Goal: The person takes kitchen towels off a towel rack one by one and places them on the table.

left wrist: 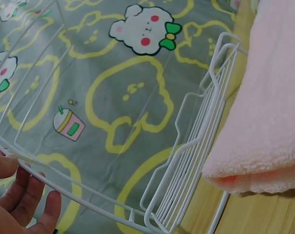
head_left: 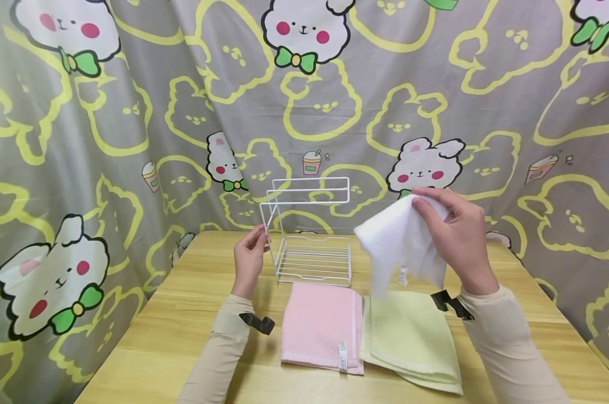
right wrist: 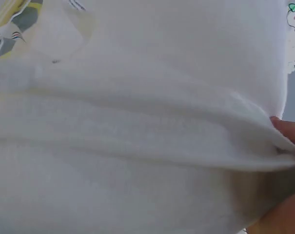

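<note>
My right hand (head_left: 461, 235) pinches a white towel (head_left: 397, 235) near its top and holds it up over the table, so the cloth hangs in loose folds with a small label near its lower edge. In the right wrist view the white towel (right wrist: 137, 107) fills most of the picture, pinched at the right. My left hand (head_left: 250, 255) holds the left upright of a white wire rack (head_left: 314, 261), thumb and fingers at the wire in the left wrist view. The rack stands on the table, with bars at its top and a slatted base.
A folded pink towel (head_left: 321, 325) with a label lies in front of the rack. Beside it to the right is a folded yellow-green towel (head_left: 410, 336). Both lie on the wooden table (head_left: 183, 320). A patterned grey curtain (head_left: 264, 112) hangs behind.
</note>
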The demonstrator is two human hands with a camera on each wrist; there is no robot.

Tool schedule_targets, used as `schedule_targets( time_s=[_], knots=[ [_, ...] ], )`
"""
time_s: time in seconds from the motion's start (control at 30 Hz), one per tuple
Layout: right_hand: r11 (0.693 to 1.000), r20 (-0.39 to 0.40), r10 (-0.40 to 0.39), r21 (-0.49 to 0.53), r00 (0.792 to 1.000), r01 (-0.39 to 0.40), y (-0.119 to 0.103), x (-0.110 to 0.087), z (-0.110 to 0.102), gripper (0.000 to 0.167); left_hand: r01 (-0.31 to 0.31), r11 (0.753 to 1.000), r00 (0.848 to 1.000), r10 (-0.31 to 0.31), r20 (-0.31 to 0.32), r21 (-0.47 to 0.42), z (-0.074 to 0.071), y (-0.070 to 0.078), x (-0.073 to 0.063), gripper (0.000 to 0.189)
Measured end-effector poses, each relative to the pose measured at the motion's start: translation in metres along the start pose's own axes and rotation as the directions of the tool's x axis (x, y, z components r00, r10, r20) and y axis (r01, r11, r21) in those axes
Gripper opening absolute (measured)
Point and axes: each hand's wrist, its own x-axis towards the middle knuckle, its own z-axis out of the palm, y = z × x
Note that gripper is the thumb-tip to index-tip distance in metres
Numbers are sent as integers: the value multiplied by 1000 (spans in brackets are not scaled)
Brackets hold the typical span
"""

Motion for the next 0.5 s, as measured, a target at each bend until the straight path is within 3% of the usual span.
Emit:
schedule_targets(
  time_s=[0.5],
  knots=[
    [998,70,58,-33,996,-56,28,-18,6,21,-11,1000,1000,12,6,-17,-2,-2,1,30]
  ],
)
